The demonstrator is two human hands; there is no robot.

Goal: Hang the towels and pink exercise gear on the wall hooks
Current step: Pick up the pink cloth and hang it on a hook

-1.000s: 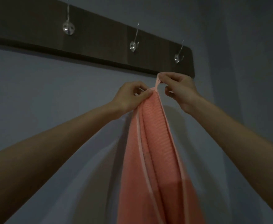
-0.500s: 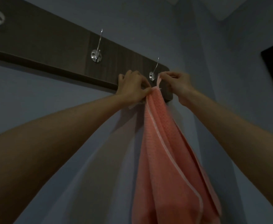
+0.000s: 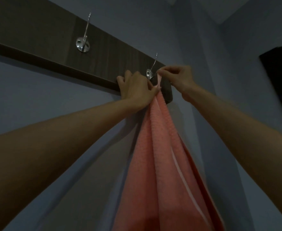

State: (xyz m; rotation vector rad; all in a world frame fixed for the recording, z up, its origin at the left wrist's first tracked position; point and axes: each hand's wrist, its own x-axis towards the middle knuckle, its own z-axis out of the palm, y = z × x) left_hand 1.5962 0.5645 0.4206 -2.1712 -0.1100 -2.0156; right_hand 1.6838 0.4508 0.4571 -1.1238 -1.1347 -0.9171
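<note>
A salmon-pink towel [image 3: 163, 155] hangs down from my two hands in front of the wall. My left hand [image 3: 135, 90] pinches the bunched top of the towel just below the rightmost chrome hook [image 3: 150, 73]. My right hand [image 3: 178, 77] pinches the towel's thin pale loop and holds it up beside that hook, to its right. The loop is close to the hook's base, and I cannot tell whether it touches it. The hook sits at the right end of a dark wooden rail [image 3: 53, 40].
A second chrome hook [image 3: 83, 45] stands bare on the rail further left. The wall is plain grey-blue. A dark panel [image 3: 280, 77] shows at the right edge, past the room's corner.
Both hands have lifted the towel from below the rail up to the rightmost hook. The view has tilted upward and moved closer to the wall.
</note>
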